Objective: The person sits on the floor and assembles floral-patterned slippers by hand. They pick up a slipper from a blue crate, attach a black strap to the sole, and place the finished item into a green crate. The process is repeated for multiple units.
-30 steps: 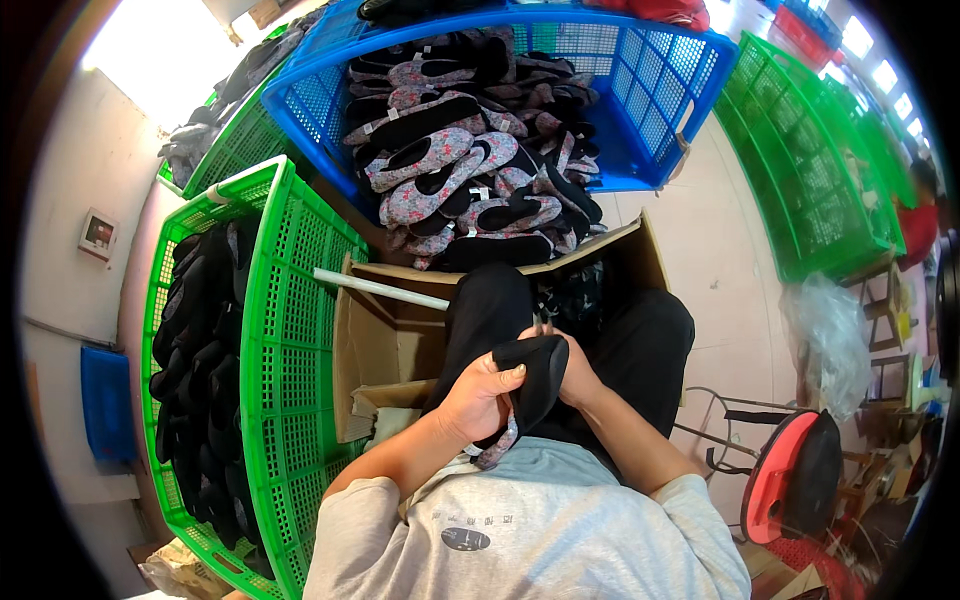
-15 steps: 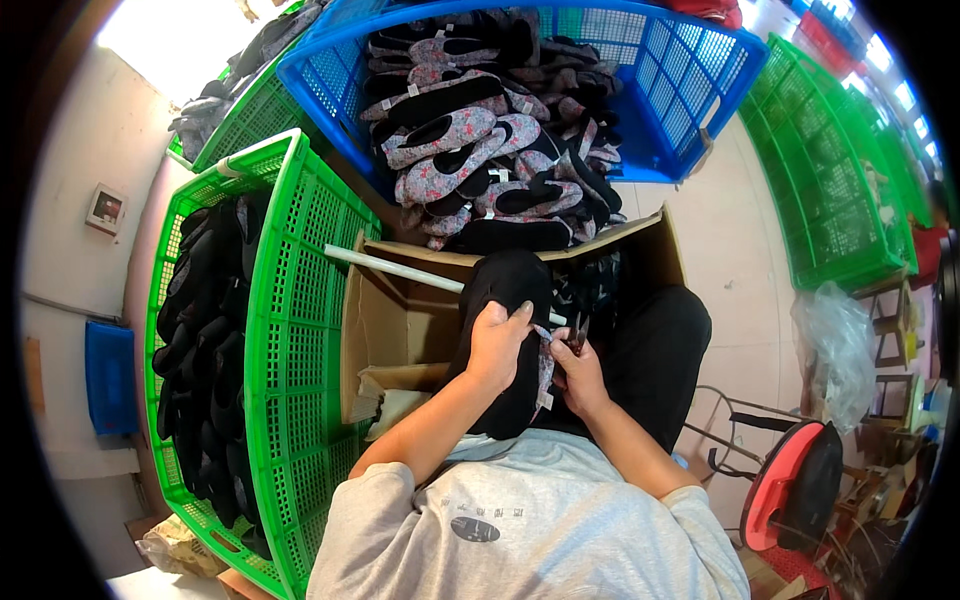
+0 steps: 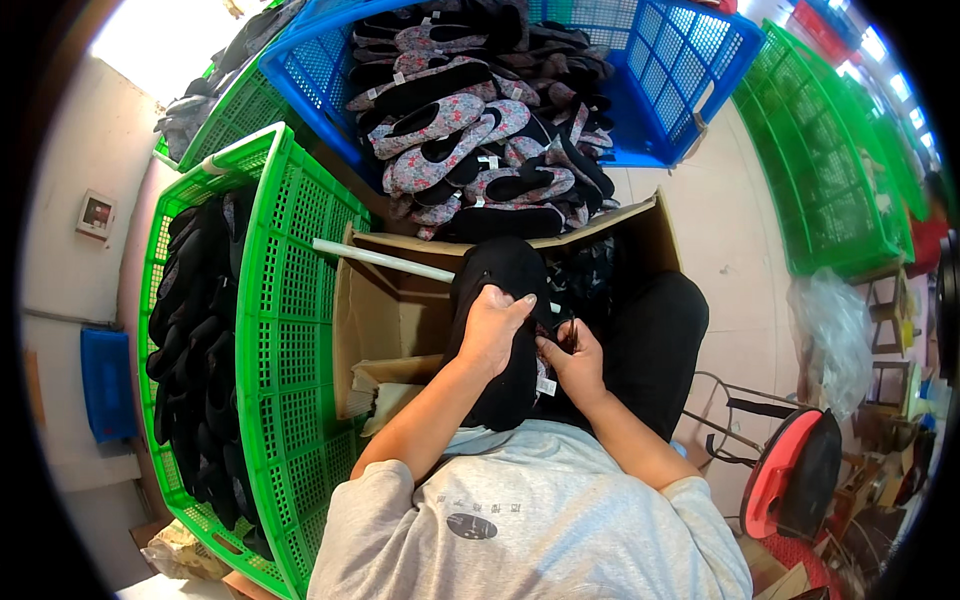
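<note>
My left hand [image 3: 492,328] is closed on a slipper [image 3: 543,372], its thumb on top. Only a strip of floral cloth and a white tag show along the slipper's right edge. The long black shape under this hand looks like the sole, though it blends with my black trousers. At the slipper's right edge, my right hand [image 3: 574,362] is closed around small dark thread snips [image 3: 569,337]. Their blades are mostly hidden. Below and beyond the hands stands an open cardboard box [image 3: 378,315] with dark items inside. A pale rod [image 3: 385,260] lies across it.
Beyond the box, a blue crate [image 3: 690,75] holds piled floral slippers [image 3: 440,160]. A green crate [image 3: 300,330] of black slippers [image 3: 205,370] stands close on the left. Another green crate [image 3: 820,160] is at far right. A red and black seat [image 3: 790,475] sits near my right side.
My right hand and the snips have turned, and the blades show less. Less of the floral strip is visible. The whole view has shifted slightly.
</note>
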The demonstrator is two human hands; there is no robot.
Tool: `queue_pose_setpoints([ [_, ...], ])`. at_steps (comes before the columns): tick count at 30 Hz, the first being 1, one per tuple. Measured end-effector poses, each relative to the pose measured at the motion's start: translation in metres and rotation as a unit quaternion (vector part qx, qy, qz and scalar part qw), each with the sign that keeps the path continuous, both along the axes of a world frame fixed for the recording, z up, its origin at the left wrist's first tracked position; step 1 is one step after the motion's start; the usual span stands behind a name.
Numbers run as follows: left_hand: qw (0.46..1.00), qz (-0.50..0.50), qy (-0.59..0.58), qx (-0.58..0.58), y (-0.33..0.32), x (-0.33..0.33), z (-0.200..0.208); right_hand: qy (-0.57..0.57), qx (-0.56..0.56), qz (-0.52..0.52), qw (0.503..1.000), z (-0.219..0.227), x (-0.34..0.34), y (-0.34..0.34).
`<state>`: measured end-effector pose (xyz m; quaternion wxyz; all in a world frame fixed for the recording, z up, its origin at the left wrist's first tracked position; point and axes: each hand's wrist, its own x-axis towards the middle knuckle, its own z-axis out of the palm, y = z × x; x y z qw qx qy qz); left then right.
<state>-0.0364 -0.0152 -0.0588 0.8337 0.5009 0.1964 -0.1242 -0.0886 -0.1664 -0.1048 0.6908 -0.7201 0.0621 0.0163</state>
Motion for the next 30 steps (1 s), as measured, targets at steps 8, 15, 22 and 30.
queue_pose_setpoints([
  [8, 0.999, -0.007, -0.002, -0.050, 0.003, -0.007, 0.009, 0.052, 0.057, -0.050, 0.996, -0.002, 0.000, 0.004],
  [15, 0.994, -0.080, -0.016, 0.065, 0.019, -0.023, 0.045, 0.025, 0.003, -0.007, 1.000, -0.004, 0.001, 0.000],
  [22, 0.736, -0.006, -0.334, 0.589, 0.039, -0.004, 0.047, 0.047, 0.055, 0.002, 0.997, -0.015, 0.001, 0.002],
  [30, 0.830, -0.074, -0.267, 0.485, 0.050, 0.000, 0.016, 0.047, 0.049, 0.005, 0.998, -0.010, 0.001, 0.002],
])
